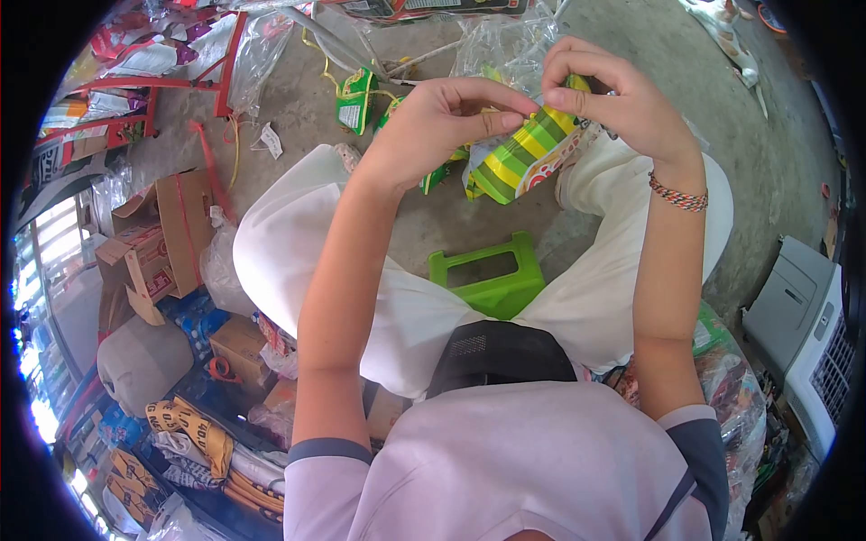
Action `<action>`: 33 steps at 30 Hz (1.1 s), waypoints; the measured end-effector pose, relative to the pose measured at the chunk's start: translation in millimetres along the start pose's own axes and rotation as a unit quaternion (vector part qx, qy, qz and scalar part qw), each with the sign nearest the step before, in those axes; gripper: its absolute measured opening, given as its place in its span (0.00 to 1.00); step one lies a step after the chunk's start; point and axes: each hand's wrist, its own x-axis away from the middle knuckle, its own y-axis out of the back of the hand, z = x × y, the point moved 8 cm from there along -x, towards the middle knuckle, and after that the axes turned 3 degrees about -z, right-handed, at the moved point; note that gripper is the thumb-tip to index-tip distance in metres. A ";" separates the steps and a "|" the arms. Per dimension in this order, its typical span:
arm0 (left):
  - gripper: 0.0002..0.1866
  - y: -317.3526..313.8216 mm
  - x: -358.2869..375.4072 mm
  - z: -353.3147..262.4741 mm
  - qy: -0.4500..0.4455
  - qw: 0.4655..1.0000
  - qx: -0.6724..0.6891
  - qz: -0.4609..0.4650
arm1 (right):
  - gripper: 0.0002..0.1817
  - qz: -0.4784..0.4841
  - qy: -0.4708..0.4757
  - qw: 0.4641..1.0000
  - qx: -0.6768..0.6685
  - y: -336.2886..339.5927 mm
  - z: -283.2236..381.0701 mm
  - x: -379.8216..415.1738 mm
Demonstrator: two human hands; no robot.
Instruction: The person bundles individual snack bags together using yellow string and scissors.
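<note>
A yellow and green striped packet (519,160) hangs between my two hands, in front of my knees. My left hand (451,122) pinches near the packet's upper left corner, thumb and forefinger together. With fingers bent, my right hand (609,99) grips the packet's top edge. Other small green packets (354,101) hang on a yellow cord to the left, and some lie partly hidden behind my left hand. Behind the hands is clear plastic (501,50).
A green plastic stool (505,287) stands between my legs. Cardboard boxes (180,230) and a red rack (224,81) are at the left. At the right is a grey and white carrier (798,307). A cat (726,41) lies on the floor at the upper right.
</note>
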 end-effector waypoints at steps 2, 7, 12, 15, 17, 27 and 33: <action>0.13 -1.6 -0.7 1.2 0.002 0.999 0.041 0.006 | 0.12 0.000 -0.002 1.000 -0.001 -0.6 -0.3 -0.2; 0.14 -2.1 -2.3 4.3 0.014 0.995 0.099 0.008 | 0.13 0.000 -0.005 1.000 -0.002 -0.8 -3.0 -0.8; 0.13 -2.2 -4.0 10.4 0.026 0.990 0.141 0.009 | 0.13 0.000 -0.004 1.000 -0.004 -0.4 -1.8 -1.0; 0.12 -4.8 -4.6 11.5 0.015 0.988 0.151 -0.006 | 0.13 0.002 -0.003 1.000 0.001 -1.9 -2.9 -0.9; 0.12 -5.7 -3.5 15.3 0.019 0.987 0.160 -0.027 | 0.12 -0.002 0.000 1.000 0.014 -1.5 -3.1 -1.0; 0.10 7.7 0.3 2.8 -0.015 0.995 0.080 -0.055 | 0.10 -0.042 0.009 0.999 0.015 1.3 -4.5 -7.3; 0.15 5.6 9.4 -15.8 -0.037 0.993 0.045 -0.098 | 0.11 -0.070 -0.003 0.997 0.028 1.0 -5.2 -9.4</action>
